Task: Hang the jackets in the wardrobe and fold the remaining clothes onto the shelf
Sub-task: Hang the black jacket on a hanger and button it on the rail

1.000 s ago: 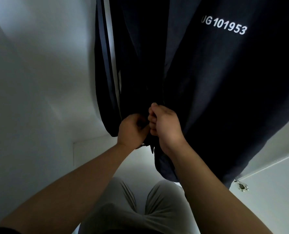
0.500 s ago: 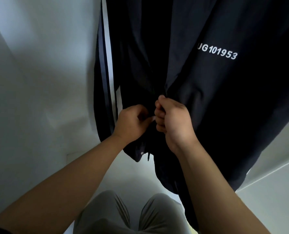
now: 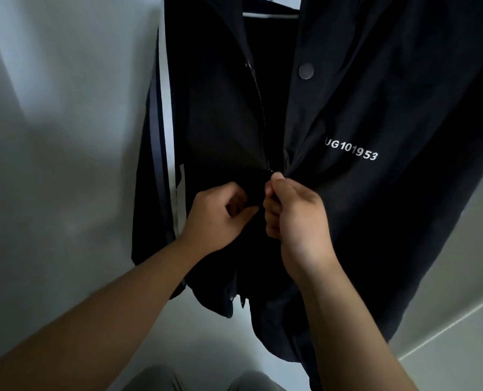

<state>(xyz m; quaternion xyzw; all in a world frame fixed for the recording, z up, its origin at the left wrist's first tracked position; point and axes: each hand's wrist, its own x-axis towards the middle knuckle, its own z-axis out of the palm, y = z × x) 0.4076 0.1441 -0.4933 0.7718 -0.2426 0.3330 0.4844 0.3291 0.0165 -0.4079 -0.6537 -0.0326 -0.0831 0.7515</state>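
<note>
Head view, the only feed I have. Dark navy lightweight jacket [image 3: 375,235] is already in the wardrobe, hanging front towards me from a thin white hanger [image 3: 268,15] at the top of frame, with white printed lettering [image 3: 351,150] on the panel by the right hand. Left hand [image 3: 220,213] has its fingers curled and grips the edge of the opposite front panel, thumb pressed onto the fabric. Right hand [image 3: 296,215] is just beside it, nearly touching, slightly higher. Thumb and forefinger pinch tight at the foot of the open black zip track [image 3: 261,108], and cloth bunches into that pinch. I can't tell whether the pull tab itself is between the fingers, it's hidden. Key geometry: the open teeth run straight up from the right-hand pinch, long axis near vertical and leaning a little left towards the collar, ending below the round dark snap button [image 3: 306,71]. My read: zipping up, so the next move goes up along that line, right hand leading, left hand anchoring the hem side downward. Snag risk from the bunched cloth at the pinch. A dark garment with a white stripe [image 3: 165,108] hangs just beside it on the left-hand side.
</note>
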